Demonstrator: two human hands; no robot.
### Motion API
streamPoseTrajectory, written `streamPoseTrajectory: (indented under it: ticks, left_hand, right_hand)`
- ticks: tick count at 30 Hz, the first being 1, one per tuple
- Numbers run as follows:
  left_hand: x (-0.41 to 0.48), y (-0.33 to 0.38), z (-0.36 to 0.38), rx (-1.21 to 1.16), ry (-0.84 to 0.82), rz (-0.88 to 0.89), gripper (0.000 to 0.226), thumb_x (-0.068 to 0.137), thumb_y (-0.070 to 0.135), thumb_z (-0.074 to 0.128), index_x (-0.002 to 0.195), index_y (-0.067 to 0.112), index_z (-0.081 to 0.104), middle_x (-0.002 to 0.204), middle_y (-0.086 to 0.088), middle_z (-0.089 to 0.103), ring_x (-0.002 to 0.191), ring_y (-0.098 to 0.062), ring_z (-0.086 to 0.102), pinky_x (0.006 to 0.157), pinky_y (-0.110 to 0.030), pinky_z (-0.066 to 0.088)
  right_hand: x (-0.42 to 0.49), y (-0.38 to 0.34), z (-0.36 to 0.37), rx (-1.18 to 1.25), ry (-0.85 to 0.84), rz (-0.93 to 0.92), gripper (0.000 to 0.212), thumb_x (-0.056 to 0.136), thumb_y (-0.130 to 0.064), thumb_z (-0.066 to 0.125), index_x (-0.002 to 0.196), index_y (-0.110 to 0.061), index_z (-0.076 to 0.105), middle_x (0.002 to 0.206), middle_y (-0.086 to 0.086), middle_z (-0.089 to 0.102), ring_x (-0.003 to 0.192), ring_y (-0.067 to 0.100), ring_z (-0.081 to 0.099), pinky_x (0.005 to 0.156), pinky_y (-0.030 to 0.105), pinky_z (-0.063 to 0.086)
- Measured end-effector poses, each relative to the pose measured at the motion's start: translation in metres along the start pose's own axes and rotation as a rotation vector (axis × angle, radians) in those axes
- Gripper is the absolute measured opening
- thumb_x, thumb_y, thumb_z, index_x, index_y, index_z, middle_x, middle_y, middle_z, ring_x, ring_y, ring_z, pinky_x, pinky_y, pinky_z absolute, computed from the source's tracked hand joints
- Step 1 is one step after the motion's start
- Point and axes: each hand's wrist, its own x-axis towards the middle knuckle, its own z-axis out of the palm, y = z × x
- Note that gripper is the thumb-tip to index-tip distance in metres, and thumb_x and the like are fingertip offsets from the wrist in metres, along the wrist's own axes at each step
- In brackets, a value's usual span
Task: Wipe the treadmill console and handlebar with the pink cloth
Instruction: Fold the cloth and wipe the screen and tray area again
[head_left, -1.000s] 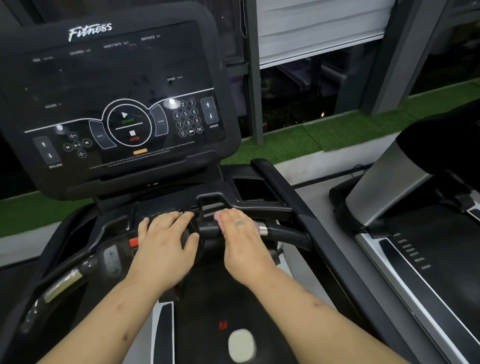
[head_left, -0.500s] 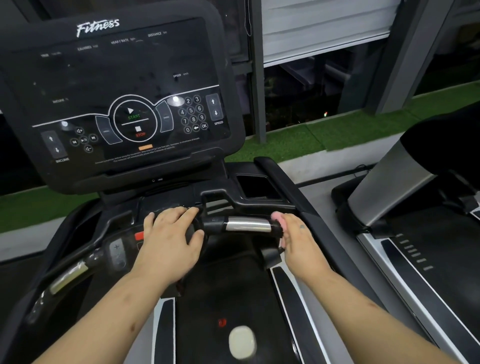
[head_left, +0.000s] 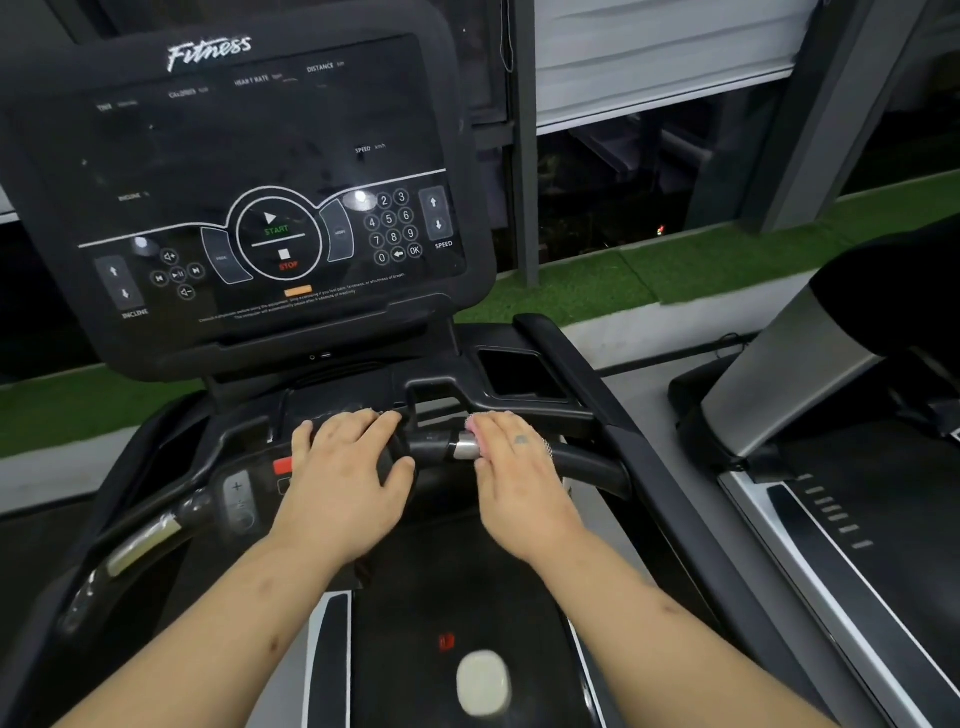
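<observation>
left hand: my left hand (head_left: 345, 478) rests on the lower housing (head_left: 322, 397) under the console (head_left: 249, 156). Fingers relaxed and spread, thumb beside the bar's inner end. It holds nothing.
right hand: my right hand (head_left: 519, 478) lies over the right handlebar (head_left: 589, 462), fingers curving over the top and gripping the pink cloth (head_left: 474, 425) against it. Thumb hidden.
cloth: almost all under my fingers. Only a pink edge shows at the fingertips, touching the silver pulse sensor (head_left: 464, 447).
step: wiping the right grip, I judge. The console screen is well apart from the cloth.
risk 1: cloth looks bunched small, so I could end up rubbing bare skin along the bar and leaving strips unwiped.
risk 2: red stop button (head_left: 283, 465) and plus key (head_left: 237, 487) sit just beside my left hand. Leaning on that hand could press them.
risk 3: a hard push toward the bar's end could slide the cloth off onto the belt (head_left: 452, 582).
risk 4: left handlebar (head_left: 145, 540) is far from the cloth and easy to skip.
</observation>
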Motion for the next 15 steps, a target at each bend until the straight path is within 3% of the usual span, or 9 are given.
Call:
streamPoseTrajectory:
  ticks: [6, 11, 15]
  left_hand:
    - [-0.002, 0.001, 0.0, 0.008, -0.001, 0.009, 0.06, 0.102, 0.054, 0.045, 0.157, 0.033, 0.039, 0.161, 0.004, 0.041, 0.153, -0.018, 0.027, 0.129, -0.051, 0.004]
    - [-0.003, 0.001, -0.004, 0.006, -0.008, 0.015, 0.06, 0.102, 0.054, 0.043, 0.158, 0.033, 0.036, 0.163, 0.006, 0.037, 0.154, -0.016, 0.023, 0.129, -0.049, 0.001]
    - [-0.004, 0.0, -0.006, -0.014, -0.014, 0.039, 0.06, 0.103, 0.052, 0.045, 0.158, 0.032, 0.036, 0.163, 0.006, 0.036, 0.154, -0.016, 0.022, 0.129, -0.05, 0.001]
  right_hand:
    - [-0.009, 0.037, -0.019, -0.024, 0.012, 0.057, 0.042, 0.107, -0.026, 0.033, 0.148, -0.029, 0.044, 0.143, -0.01, 0.049, 0.14, 0.01, 0.041, 0.12, 0.039, 0.035]
    - [-0.025, 0.064, -0.039, 0.022, 0.041, 0.162, 0.044, 0.104, -0.021, 0.037, 0.144, -0.033, 0.048, 0.128, -0.011, 0.054, 0.12, 0.008, 0.052, 0.111, 0.038, 0.045]
    - [-0.04, 0.084, -0.045, 0.054, 0.03, 0.282, 0.042, 0.105, -0.033, 0.031, 0.143, -0.042, 0.046, 0.123, -0.009, 0.054, 0.116, 0.011, 0.053, 0.105, 0.039, 0.049]
